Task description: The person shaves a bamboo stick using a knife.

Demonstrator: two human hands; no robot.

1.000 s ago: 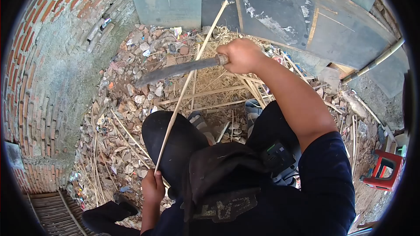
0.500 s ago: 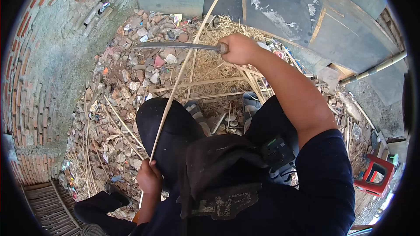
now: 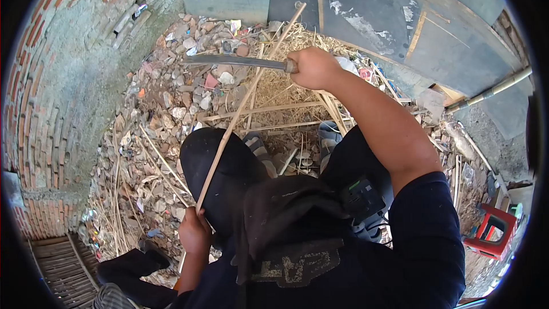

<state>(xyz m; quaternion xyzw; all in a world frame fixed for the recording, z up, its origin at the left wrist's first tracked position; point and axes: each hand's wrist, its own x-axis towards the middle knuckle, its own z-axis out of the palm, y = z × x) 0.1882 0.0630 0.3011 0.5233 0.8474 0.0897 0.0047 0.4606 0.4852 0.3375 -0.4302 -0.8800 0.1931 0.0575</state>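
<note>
My right hand (image 3: 313,67) is closed around the handle of a machete (image 3: 240,60), whose long dark blade points left. A long pale bamboo strip (image 3: 229,131) slants from lower left to upper right, over my knee. Its lower end is in my closed left hand (image 3: 194,232). The blade crosses the strip near its upper part; whether they touch I cannot tell for sure. Below the crossing, more cut bamboo strips (image 3: 263,111) lie on the ground among shavings (image 3: 286,88).
Stones and litter (image 3: 171,109) cover the ground. A brick wall (image 3: 63,97) rises at left, dark panels (image 3: 366,11) stand ahead. At right is a red plastic stool (image 3: 490,232). Another person's dark-clothed leg (image 3: 128,272) shows at lower left, beside a slatted bamboo piece (image 3: 63,269).
The bamboo strip's far end has swung right and a little down. The machete has shifted slightly right, still level across the strip. My left hand stays nearly in place.
</note>
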